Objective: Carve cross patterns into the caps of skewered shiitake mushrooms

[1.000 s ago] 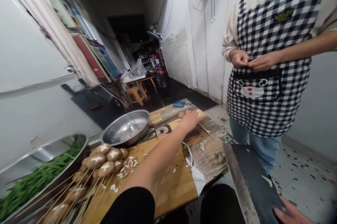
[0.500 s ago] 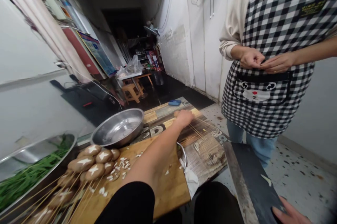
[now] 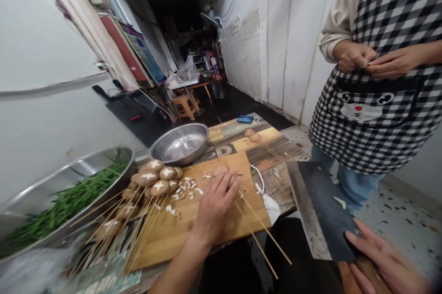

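Note:
My left hand [image 3: 214, 208] rests on the wooden cutting board [image 3: 193, 220], fingers curled over two bamboo skewers [image 3: 265, 234] that stick out toward the lower right. Its fingertips touch a brown mushroom [image 3: 221, 169]. My right hand [image 3: 383, 261] grips the handle of a cleaver [image 3: 316, 206], whose dark blade points away over the table edge. Left of my left hand lie skewered mushrooms [image 3: 157, 179] with star cuts, and white mushroom trimmings [image 3: 186, 188] beside them.
A steel bowl [image 3: 179, 144] stands behind the board. A steel tray of green stalks [image 3: 62, 197] is at the left. Two loose mushrooms [image 3: 252, 136] and more skewers lie farther out. A person in a checked apron [image 3: 380, 91] stands at the right. A white cloth [image 3: 270, 207] hangs at the board's edge.
My left hand has pulled back from the far table to the cutting board, bringing skewers with it. The cleaver and my right hand have come further into view.

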Demonstrator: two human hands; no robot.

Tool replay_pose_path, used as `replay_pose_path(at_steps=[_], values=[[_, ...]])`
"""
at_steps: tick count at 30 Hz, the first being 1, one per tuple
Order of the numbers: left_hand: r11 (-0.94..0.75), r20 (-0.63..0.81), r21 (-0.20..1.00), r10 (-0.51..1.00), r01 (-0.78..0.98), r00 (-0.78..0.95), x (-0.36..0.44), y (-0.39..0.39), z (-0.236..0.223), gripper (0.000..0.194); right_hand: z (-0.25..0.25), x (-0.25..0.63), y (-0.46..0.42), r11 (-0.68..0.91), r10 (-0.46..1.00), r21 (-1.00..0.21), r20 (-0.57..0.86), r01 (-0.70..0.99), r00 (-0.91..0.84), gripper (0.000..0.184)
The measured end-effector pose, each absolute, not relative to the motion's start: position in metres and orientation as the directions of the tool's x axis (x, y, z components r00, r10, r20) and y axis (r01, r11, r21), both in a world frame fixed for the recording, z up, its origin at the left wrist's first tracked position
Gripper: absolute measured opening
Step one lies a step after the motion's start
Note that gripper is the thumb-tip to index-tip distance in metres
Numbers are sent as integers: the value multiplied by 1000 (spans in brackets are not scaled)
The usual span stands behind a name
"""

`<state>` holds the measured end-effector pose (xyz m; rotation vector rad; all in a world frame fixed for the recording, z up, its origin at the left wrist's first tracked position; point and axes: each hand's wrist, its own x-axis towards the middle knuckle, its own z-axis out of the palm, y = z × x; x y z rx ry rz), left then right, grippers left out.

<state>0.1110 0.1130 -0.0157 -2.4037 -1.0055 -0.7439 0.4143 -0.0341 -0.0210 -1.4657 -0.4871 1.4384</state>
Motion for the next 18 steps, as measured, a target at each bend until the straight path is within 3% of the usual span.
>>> replay_pose_path(at_steps=[4, 10, 14, 18], values=[[-642, 622, -59, 575, 764, 531, 87, 98, -48, 44, -7, 393, -15, -424, 893, -884, -444, -196, 75, 89], [-708, 549, 236, 663, 666, 509, 59, 84, -44, 42, 16, 369, 8, -460, 884, -882, -465, 96, -36, 96], [-629, 640, 379, 708, 679, 299, 61, 76, -45, 34, 31, 365, 14, -451, 853, -859, -495, 240, -166, 96], [-574, 681, 422, 712, 702, 173, 77, 82, -53, 30, 33, 364, 16, -451, 845, -848, -506, 279, -175, 99]])
